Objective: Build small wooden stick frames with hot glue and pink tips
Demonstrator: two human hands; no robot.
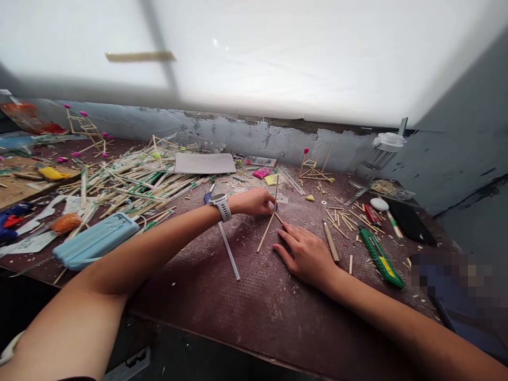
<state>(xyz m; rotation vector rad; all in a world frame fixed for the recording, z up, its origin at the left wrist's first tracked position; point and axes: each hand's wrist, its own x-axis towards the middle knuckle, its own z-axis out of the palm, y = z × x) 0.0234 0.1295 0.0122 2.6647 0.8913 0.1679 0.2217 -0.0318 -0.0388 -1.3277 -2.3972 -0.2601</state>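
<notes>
My left hand [257,201], wearing a white watch [220,206], is closed around an upright thin wooden stick [277,188] at the middle of the table. From its foot, another wooden stick [265,233] slants toward me, and a short one runs toward my right hand [307,253]. That hand rests on the table with fingers spread, its index fingertip at the short stick's end. A translucent glue stick [229,251] extends from beneath my left wrist. Beyond the wrist shows a blue piece with a metal tip [212,188]; the part between is hidden.
A heap of wooden sticks [135,177] and a light blue case [95,241] lie left. Small stick frames [313,172] stand behind. On the right are a green utility knife [381,259], cut sticks [345,219], a black phone-like slab [410,222] and a clear lidded container [377,153].
</notes>
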